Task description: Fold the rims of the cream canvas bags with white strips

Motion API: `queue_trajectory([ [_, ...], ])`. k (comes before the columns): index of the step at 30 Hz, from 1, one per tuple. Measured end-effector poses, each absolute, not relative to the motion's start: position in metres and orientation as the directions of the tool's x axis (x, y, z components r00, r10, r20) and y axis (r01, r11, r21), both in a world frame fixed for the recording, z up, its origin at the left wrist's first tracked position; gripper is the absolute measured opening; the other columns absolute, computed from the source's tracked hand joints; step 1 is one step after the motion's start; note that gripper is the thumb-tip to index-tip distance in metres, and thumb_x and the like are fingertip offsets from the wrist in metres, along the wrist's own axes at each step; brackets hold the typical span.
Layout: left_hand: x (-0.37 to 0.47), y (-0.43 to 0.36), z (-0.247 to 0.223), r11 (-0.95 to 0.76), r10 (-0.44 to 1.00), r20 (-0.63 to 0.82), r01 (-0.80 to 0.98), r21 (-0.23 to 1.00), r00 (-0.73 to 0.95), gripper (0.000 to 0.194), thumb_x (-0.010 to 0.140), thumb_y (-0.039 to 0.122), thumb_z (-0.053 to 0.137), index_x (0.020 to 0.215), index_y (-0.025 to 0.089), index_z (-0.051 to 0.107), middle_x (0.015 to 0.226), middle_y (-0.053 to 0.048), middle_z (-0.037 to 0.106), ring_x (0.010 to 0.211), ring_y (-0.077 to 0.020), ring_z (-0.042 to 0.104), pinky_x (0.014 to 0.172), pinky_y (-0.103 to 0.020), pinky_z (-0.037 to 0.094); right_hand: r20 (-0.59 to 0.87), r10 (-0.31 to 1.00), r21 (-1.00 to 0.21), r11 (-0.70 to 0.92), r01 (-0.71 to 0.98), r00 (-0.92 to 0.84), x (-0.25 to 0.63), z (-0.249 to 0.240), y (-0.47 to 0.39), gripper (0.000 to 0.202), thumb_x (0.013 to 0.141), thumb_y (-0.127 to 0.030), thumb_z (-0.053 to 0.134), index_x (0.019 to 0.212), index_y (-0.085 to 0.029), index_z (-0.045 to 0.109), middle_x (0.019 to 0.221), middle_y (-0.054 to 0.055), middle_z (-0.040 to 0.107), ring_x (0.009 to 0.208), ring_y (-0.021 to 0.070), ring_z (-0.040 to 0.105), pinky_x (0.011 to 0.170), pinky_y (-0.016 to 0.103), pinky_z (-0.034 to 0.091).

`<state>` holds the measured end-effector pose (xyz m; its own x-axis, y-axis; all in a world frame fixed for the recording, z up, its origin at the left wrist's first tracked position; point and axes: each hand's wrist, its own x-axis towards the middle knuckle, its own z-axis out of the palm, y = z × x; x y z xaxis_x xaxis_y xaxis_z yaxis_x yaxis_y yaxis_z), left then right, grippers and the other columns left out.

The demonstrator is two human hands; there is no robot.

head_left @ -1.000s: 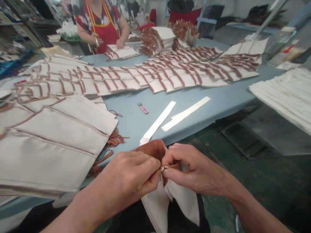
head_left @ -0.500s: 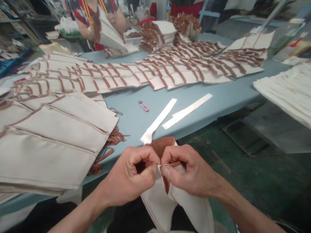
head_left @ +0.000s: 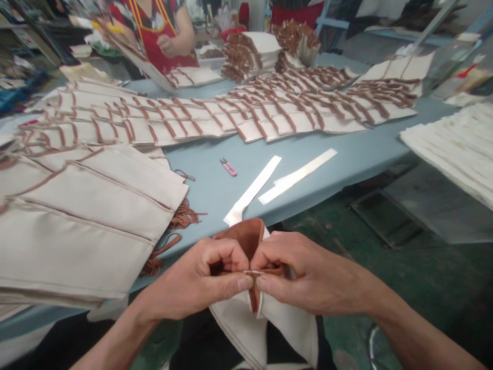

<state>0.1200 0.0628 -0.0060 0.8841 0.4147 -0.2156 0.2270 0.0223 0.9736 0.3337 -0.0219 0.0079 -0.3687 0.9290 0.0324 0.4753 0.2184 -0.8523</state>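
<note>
A cream fabric piece with brown trim (head_left: 287,321) hangs over the lap, its brown inner side showing above the fingers. My left hand (head_left: 215,277) pinches its edge from the left between thumb and curled fingers. From the right, my right hand (head_left: 290,275) pinches the same edge, and the two thumb tips nearly meet at the brown seam. White strips (head_left: 254,187) lie on the table just beyond, one reaching down to the fabric's top edge. Small pink thread snips (head_left: 228,167) rest left of the strips.
Overlapping cream pieces with brown edges (head_left: 215,118) run across the blue table (head_left: 200,180). A larger stack (head_left: 84,231) with brown cords (head_left: 185,216) is at left. White fabric (head_left: 458,144) lies at right. Across the table stands a person in a red apron (head_left: 157,46).
Both hands have brought the pinched edges together and slightly lower, and the fabric has shifted left. Across the table, the person's raised cream piece has swung left, uncovering the apron.
</note>
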Motion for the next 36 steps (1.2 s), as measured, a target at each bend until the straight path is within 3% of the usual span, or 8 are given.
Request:
queue_trajectory([
  [3,0.118,0.061,0.000,-0.191,0.474,-0.161,0.279,0.941,0.866,0.023,0.096,0.029,0.062,0.076,0.018,0.057,0.066,0.007,0.051,0.057,-0.0086,0.041,0.052,-0.021,0.030,0.058,0.927,-0.726,0.294,0.621,-0.371,0.333,0.014,-0.022,0.014,0.082,-0.007,0.066,0.073,-0.017,0.062,0.069,-0.003,0.060,0.067,0.0115,0.053,0.066,0.024,0.034],
  [7,0.123,0.054,0.011,-0.530,0.538,0.010,0.330,0.781,0.843,0.015,0.090,0.009,0.059,0.078,0.019,0.060,0.067,0.008,0.056,0.060,-0.0077,0.049,0.057,-0.021,0.032,0.093,0.935,-0.571,0.331,0.751,-0.341,0.329,0.015,-0.020,0.017,0.085,-0.010,0.064,0.070,-0.018,0.060,0.069,-0.001,0.063,0.067,0.0147,0.055,0.065,0.029,0.031],
  [11,0.130,0.050,0.009,-0.673,0.530,0.127,0.325,0.665,0.838,0.013,0.088,0.006,0.060,0.082,0.018,0.059,0.070,0.007,0.060,0.059,-0.0088,0.051,0.059,-0.025,0.032,0.142,0.943,-0.481,0.333,0.811,-0.302,0.329,0.009,-0.020,0.019,0.084,-0.008,0.062,0.069,-0.019,0.057,0.065,-0.001,0.063,0.063,0.0150,0.053,0.064,0.031,0.030],
  [19,0.137,0.050,-0.003,-0.813,0.421,0.207,0.267,0.517,0.883,0.014,0.100,0.013,0.053,0.087,0.017,0.058,0.073,0.003,0.060,0.060,-0.0129,0.057,0.057,-0.028,0.035,0.142,0.958,-0.544,0.287,0.789,-0.250,0.338,-0.006,-0.024,0.016,0.083,-0.006,0.056,0.081,-0.017,0.067,0.077,0.003,0.072,0.073,0.0186,0.063,0.071,0.031,0.036],
  [24,0.148,0.053,-0.003,-0.870,0.387,0.249,0.261,0.419,0.888,0.013,0.097,0.011,0.051,0.086,0.017,0.057,0.076,0.000,0.064,0.069,-0.0161,0.063,0.059,-0.030,0.037,0.174,0.960,-0.570,0.279,0.773,-0.219,0.342,-0.015,-0.022,0.012,0.078,-0.008,0.055,0.073,-0.018,0.060,0.068,0.001,0.063,0.064,0.0164,0.055,0.064,0.031,0.032],
  [26,0.152,0.057,-0.002,-0.860,0.384,0.246,0.248,0.447,0.890,0.014,0.094,0.009,0.052,0.084,0.018,0.055,0.074,0.002,0.061,0.065,-0.0138,0.058,0.057,-0.028,0.035,0.178,0.958,-0.596,0.286,0.751,-0.224,0.345,-0.013,-0.019,0.012,0.078,-0.010,0.055,0.070,-0.019,0.055,0.066,-0.001,0.059,0.062,0.0151,0.051,0.063,0.030,0.030],
  [30,0.153,0.067,0.002,-0.701,0.454,0.152,0.246,0.670,0.878,0.017,0.088,0.005,0.056,0.080,0.020,0.052,0.064,0.010,0.046,0.053,-0.0070,0.040,0.051,-0.021,0.029,0.179,0.959,-0.640,0.283,0.714,-0.220,0.348,-0.007,-0.014,0.009,0.078,-0.017,0.060,0.071,-0.019,0.053,0.069,0.000,0.061,0.067,0.0157,0.051,0.066,0.030,0.031],
  [36,0.146,0.070,0.008,-0.514,0.533,-0.004,0.328,0.793,0.846,0.017,0.094,0.012,0.058,0.079,0.021,0.053,0.061,0.011,0.045,0.052,-0.0059,0.039,0.048,-0.018,0.030,0.253,0.948,-0.674,0.315,0.668,-0.192,0.343,-0.011,-0.007,0.014,0.076,-0.018,0.058,0.067,-0.020,0.046,0.066,-0.002,0.055,0.066,0.0148,0.046,0.069,0.031,0.031],
])
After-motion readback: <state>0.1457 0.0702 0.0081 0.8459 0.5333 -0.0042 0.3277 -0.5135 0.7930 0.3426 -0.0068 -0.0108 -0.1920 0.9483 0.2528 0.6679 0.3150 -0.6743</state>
